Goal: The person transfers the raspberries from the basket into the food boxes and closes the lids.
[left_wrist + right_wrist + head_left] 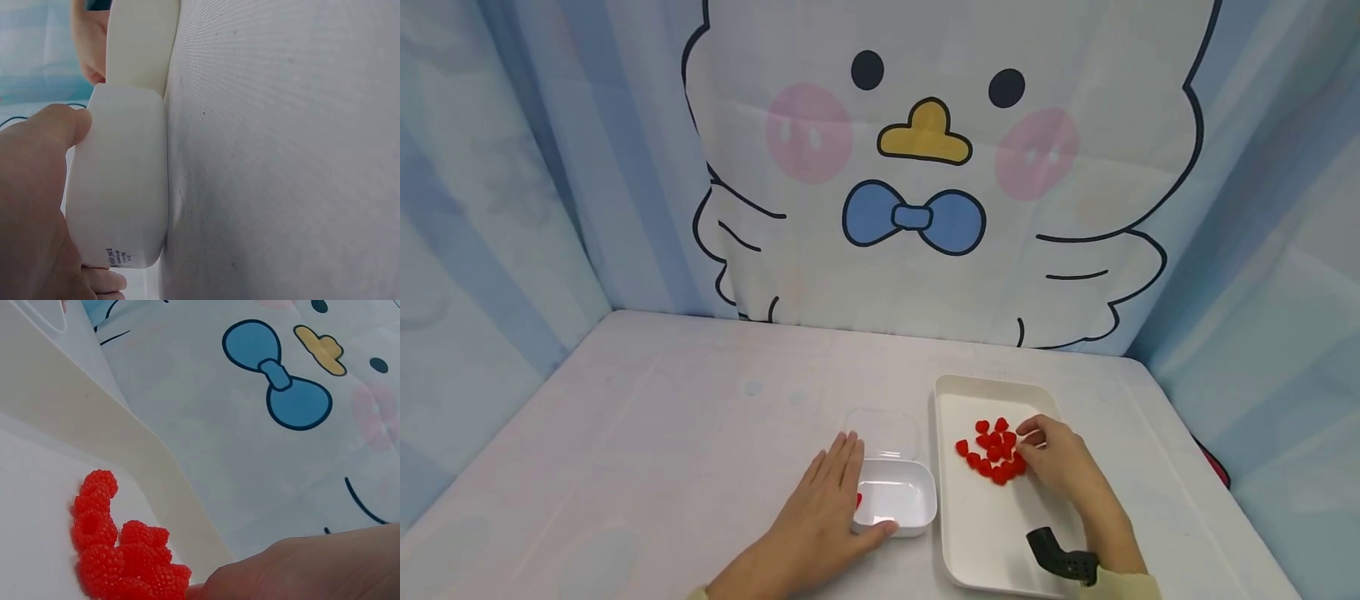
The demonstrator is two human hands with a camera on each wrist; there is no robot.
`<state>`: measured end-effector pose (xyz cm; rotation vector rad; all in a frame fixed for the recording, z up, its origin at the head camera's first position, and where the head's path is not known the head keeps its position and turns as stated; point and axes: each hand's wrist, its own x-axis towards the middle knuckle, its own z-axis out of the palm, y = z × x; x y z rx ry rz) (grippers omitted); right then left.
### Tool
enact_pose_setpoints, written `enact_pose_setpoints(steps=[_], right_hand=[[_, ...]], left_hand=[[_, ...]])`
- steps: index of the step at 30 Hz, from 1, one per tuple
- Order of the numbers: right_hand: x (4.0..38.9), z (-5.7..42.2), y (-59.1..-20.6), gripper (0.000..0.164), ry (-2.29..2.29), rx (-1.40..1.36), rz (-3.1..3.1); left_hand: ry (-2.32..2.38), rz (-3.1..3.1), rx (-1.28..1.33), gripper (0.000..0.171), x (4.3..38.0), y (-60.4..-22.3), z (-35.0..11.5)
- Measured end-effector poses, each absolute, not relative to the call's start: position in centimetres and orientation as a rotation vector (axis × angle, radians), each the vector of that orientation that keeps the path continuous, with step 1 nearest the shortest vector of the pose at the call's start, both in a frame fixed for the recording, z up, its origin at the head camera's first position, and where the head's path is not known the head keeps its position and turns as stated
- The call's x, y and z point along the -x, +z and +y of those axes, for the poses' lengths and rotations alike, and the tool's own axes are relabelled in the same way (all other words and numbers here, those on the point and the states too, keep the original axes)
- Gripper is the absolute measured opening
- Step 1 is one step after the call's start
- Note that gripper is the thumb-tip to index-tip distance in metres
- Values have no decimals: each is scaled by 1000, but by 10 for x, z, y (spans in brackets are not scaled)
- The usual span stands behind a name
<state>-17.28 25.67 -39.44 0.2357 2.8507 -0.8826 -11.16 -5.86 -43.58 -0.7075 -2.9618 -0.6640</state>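
Several red raspberries (994, 453) lie clustered in the cream tray (981, 533); their bumpy, hollow shapes show in the right wrist view. At the cluster's right edge is my right hand (1060, 458), its bent fingers and thumb apart beside the raspberries, with no fruit visible between them. The right wrist view hides the fingertips. My left hand (823, 508) rests against the left side of a small white box (898, 496), fingers straight and thumb along its near rim. Inside the box a bit of red (859, 500) shows beside that hand.
A clear plastic lid (883, 433) lies just behind the white box. The tray stands close to the box's right side. A black strap-like piece (1060, 557) sits at the right wrist. A curtain with a cartoon bird (917, 275) hangs behind the table (662, 417).
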Motion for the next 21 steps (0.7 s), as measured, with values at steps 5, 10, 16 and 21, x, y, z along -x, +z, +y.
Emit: enact_pose_setpoints(steps=[5,10,16,21], right_hand=[[172,257,-395,28,-883,-244,2849],[173,256,-394,27,-883,-232,2850],[173,256,-395,26,-870,-224,2837],[172,256,-396,26,-873,-227,2838]], left_hand=[[-670,-2973,700,102,113,-437,-58],[-655,-2977,699,102,113,-438,-59],[-664,-2984,696,103,113,-438,-59],[-653,-2995,689,103,112,-437,-59]])
